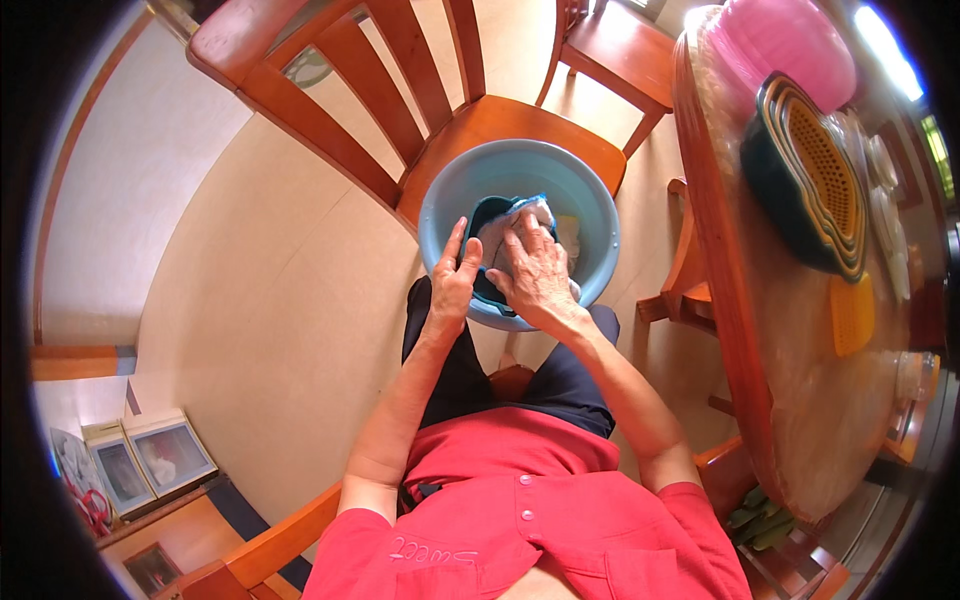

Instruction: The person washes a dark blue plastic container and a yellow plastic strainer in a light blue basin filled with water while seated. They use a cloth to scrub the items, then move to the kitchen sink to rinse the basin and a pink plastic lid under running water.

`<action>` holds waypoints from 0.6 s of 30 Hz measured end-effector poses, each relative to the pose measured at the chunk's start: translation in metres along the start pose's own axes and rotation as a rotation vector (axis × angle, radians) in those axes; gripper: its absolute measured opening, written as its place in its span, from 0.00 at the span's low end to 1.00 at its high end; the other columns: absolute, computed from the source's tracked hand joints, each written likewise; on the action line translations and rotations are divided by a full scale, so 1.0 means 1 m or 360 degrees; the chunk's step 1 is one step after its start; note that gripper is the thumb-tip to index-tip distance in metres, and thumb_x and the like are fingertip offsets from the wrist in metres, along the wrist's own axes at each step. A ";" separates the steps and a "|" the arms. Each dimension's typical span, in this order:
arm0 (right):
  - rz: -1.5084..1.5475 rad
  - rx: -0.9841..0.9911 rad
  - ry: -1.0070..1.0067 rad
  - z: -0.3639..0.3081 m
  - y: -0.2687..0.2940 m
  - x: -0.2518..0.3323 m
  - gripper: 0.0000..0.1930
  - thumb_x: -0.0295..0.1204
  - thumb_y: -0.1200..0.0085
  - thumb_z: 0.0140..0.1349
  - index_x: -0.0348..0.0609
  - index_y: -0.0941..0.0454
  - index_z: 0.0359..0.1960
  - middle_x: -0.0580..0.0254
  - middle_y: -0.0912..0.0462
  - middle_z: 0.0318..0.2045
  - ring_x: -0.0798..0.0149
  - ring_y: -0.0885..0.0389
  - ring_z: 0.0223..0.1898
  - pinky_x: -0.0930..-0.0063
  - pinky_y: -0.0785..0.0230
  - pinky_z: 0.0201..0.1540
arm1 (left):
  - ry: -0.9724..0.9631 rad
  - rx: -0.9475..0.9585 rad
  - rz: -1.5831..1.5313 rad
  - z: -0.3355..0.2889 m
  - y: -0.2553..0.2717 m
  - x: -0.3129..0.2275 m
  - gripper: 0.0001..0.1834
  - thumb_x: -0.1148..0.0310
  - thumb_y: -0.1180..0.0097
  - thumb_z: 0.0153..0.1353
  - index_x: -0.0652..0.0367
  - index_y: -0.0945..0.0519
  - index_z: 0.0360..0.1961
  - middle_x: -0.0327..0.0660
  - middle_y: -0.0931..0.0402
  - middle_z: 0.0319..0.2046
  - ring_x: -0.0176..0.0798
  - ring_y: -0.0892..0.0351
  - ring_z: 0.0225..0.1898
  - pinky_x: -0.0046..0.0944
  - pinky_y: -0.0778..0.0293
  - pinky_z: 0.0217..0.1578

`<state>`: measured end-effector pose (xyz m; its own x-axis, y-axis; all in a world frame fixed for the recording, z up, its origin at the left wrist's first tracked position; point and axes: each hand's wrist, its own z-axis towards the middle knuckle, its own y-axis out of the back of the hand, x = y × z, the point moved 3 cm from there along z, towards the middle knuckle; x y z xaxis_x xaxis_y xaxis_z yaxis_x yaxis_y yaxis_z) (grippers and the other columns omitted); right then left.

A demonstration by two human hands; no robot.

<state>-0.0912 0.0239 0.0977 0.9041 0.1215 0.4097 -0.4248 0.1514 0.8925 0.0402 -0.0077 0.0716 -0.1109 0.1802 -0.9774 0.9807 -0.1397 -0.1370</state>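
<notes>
A light blue basin (603, 200) sits on the seat of a wooden chair in front of me. Inside it, a dark teal container (487, 212) is tilted, its shape partly covered by my hands and a cloth. My left hand (453, 285) is at the container's left rim, fingers along the outer side and thumb toward the inside. My right hand (537, 272) presses a white cloth (497, 238) with a blue edge into the container, fingers bent over the fabric. Something pale yellow (568, 236) shows beside the cloth in the basin.
The wooden chair (480, 122) has a slatted back at the left. On the right, a wooden table (735, 300) carries nested colander baskets (815, 170), a pink basin (785, 45) and a yellow flat piece (851, 315). Another chair (620, 55) stands behind. Framed boxes (170, 450) lie at the lower left.
</notes>
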 end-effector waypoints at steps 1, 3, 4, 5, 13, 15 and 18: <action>0.0077 0.0060 -0.0037 0.001 -0.006 0.000 0.32 0.39 0.41 0.49 0.40 0.37 0.55 0.44 0.45 0.59 0.44 0.40 0.57 0.51 0.41 0.50 | -0.0020 -0.0031 0.0084 -0.001 0.001 0.000 0.29 0.57 0.52 0.63 0.60 0.38 0.61 0.45 0.38 0.59 0.38 0.42 0.59 0.34 0.48 0.59; 0.0228 0.0178 -0.0118 0.006 -0.015 0.000 0.29 0.36 0.42 0.49 0.40 0.35 0.53 0.44 0.42 0.55 0.44 0.37 0.53 0.51 0.39 0.47 | 0.0039 -0.0040 -0.0029 -0.005 0.001 0.000 0.28 0.58 0.52 0.63 0.59 0.38 0.61 0.45 0.39 0.59 0.37 0.43 0.60 0.34 0.49 0.59; 0.0217 0.0131 -0.0148 0.008 -0.016 0.004 0.24 0.31 0.44 0.49 0.39 0.34 0.48 0.45 0.38 0.49 0.44 0.34 0.48 0.51 0.37 0.43 | 0.0024 -0.0032 -0.0014 -0.007 0.000 0.000 0.27 0.58 0.53 0.64 0.58 0.38 0.61 0.44 0.40 0.59 0.36 0.43 0.60 0.34 0.49 0.60; 0.0248 0.0148 -0.0148 0.011 -0.018 0.004 0.23 0.30 0.44 0.49 0.39 0.34 0.48 0.44 0.38 0.48 0.43 0.33 0.47 0.52 0.36 0.44 | 0.0009 -0.0023 0.0002 -0.009 -0.002 0.000 0.27 0.59 0.55 0.65 0.58 0.39 0.62 0.44 0.40 0.60 0.36 0.44 0.60 0.34 0.50 0.60; 0.0814 0.0038 0.0376 0.019 -0.017 0.006 0.16 0.19 0.51 0.47 0.38 0.29 0.41 0.48 0.31 0.41 0.44 0.31 0.43 0.58 0.35 0.45 | 0.0079 0.0032 -0.0355 0.001 -0.005 0.002 0.26 0.60 0.52 0.64 0.61 0.36 0.60 0.42 0.34 0.54 0.34 0.36 0.54 0.30 0.42 0.55; 0.0949 0.0330 0.0613 0.014 -0.011 0.011 0.14 0.17 0.53 0.45 0.38 0.27 0.37 0.49 0.29 0.38 0.46 0.29 0.42 0.60 0.35 0.44 | 0.0130 0.0064 -0.0346 0.005 0.001 -0.003 0.26 0.60 0.53 0.64 0.62 0.36 0.59 0.41 0.32 0.52 0.33 0.34 0.51 0.30 0.40 0.53; 0.0942 0.0499 0.0421 0.011 0.002 0.010 0.14 0.16 0.53 0.44 0.38 0.25 0.35 0.50 0.29 0.35 0.47 0.28 0.40 0.60 0.34 0.42 | 0.0158 0.0079 -0.0310 0.003 -0.002 -0.002 0.25 0.60 0.53 0.64 0.62 0.35 0.59 0.40 0.30 0.49 0.32 0.33 0.48 0.29 0.38 0.51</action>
<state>-0.0826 0.0150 0.1058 0.4681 0.3359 0.8173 -0.7707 -0.2973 0.5636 0.0384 -0.0110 0.0737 -0.2785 0.3029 -0.9114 0.9329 -0.1404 -0.3317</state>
